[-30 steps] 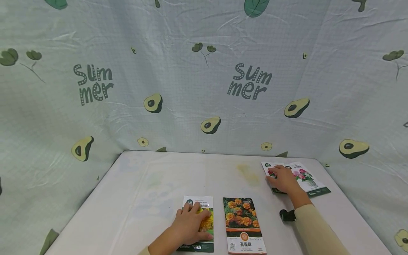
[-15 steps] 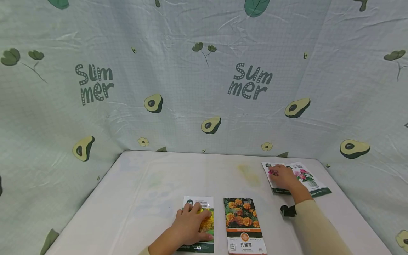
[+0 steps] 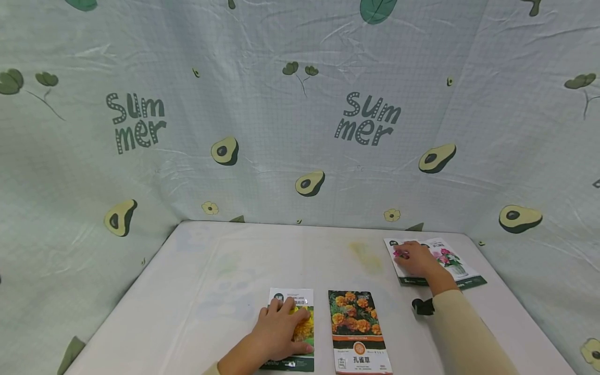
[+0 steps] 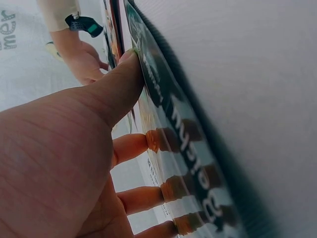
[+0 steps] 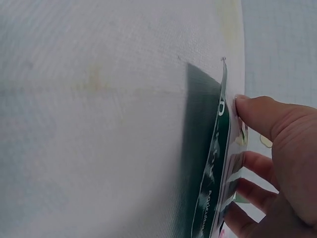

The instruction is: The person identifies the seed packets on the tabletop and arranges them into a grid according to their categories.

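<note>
On the near part of the worktop [image 3: 211, 291], the sunflower seed packet [image 3: 305, 330] is covered from its left side by the left hand [image 3: 279, 332]. The left grip is unclenched: fingers are spread over the printed face, with the thumb laid across near the green band, and nothing is pinched. The packet's long axis is pointed straight away from the person.

Just to the right, the marigold seed packet [image 3: 359, 333] is left untouched. Its long axis is run almost parallel, the far end leaned slightly left. It is placed between the two hands, and the left is the nearer.

Farther off, at the far right corner, a pink-flowered seed packet [image 3: 412, 281] is found directly beneath the right hand [image 3: 417, 260]. Its face is touched by the fingertips, with thumb and fingers set apart; this grip too is seen unclenched. The long axis is slanted, far end to the left.

Beyond the right hand, a vase-print seed packet [image 3: 457, 263] is set alongside at a similar slant; whether the two overlap cannot be told, their meeting edges being partly hidden.
</note>
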